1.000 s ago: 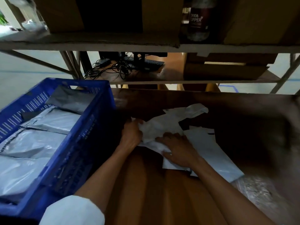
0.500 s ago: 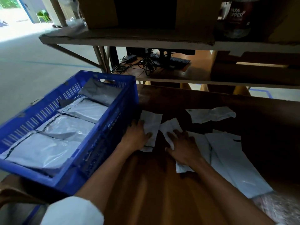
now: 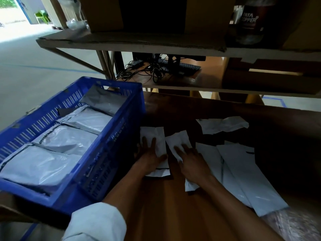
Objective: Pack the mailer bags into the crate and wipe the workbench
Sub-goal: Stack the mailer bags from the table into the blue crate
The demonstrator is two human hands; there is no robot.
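Observation:
A blue slatted crate [image 3: 111, 153] stands at the left edge of the brown workbench [image 3: 173, 209] with several grey mailer bags [image 3: 57, 150] lying flat inside. My left hand [image 3: 150, 158] presses flat, fingers spread, on a small white mailer bag [image 3: 157, 136] right beside the crate wall. My right hand [image 3: 192, 160] lies flat on a second white mailer bag [image 3: 178, 140] next to it. Two long white mailer bags [image 3: 243, 173] lie to the right, and a crumpled one [image 3: 224, 125] sits farther back.
A shelf frame [image 3: 139, 46] with cardboard boxes and a dark jar [image 3: 250, 20] overhangs the bench. Behind it a lower board holds cables and a keyboard [image 3: 180, 66]. Bubble wrap [image 3: 295, 225] lies at the bench's right front corner. Open floor lies to the left.
The crumpled pile under my hands has been spread into separate bags. Both hands now rest flat on two small bags. The view has swung left and down.

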